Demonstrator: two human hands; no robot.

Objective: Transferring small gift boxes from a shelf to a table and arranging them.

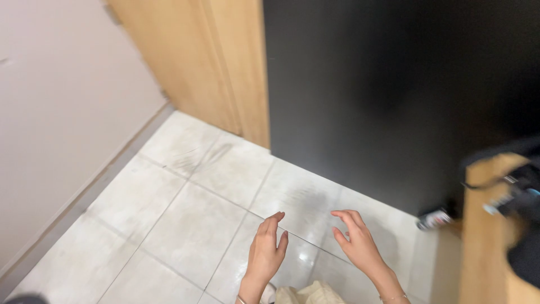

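Left hand (265, 250) and right hand (356, 241) both spread, empty, held apart above pale tiled floor (185, 225). Ahead: black panel (394, 95), wooden door frame (225, 62). Right: wooden post (486, 236) carrying dark blurred items. Left: white wall (62, 112), grey skirting.

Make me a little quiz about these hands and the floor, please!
1. True or false: the left hand holds a cup.
2. What is the floor under both hands covered with? A) carpet B) pale tiles C) grass
3. Fill in: behind the right hand stands a big ____ panel, next to the wooden panel.

Key: 1 false, both hands are empty with fingers spread; 2 B; 3 black.
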